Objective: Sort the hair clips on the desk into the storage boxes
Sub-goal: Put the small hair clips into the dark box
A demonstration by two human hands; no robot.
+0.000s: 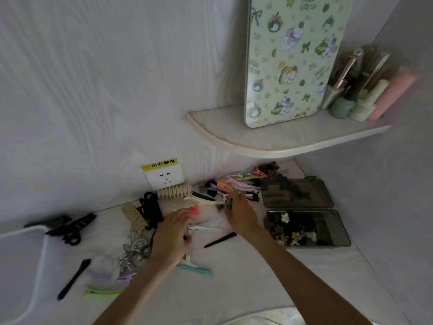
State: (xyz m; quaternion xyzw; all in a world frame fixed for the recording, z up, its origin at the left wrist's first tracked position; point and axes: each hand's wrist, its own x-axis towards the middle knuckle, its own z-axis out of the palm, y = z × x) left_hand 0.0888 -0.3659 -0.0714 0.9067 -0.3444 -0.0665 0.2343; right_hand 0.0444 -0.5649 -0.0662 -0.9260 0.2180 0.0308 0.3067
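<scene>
Many hair clips lie scattered on the white desk [234,277]. My left hand [172,235] is curled around a few white duckbill clips [189,255], and its fingertips are next to a small coral clip [195,210]. My right hand [242,213] reaches toward the back and pinches a small dark clip [227,204] beside a heap of pastel duckbill clips [239,184]. Two dark see-through storage boxes stand at the right. The far box [328,195] holds dark clips, and the near box [337,231] holds small flower clips.
Beige claw clips [174,192], black claw clips [70,227], a black bar clip [220,240], a teal clip [195,270] and silver ornaments [133,252] lie around. A white bin [35,273] sits at the left. A corner shelf [269,141] overhangs the back, and a wall socket [164,178] is behind.
</scene>
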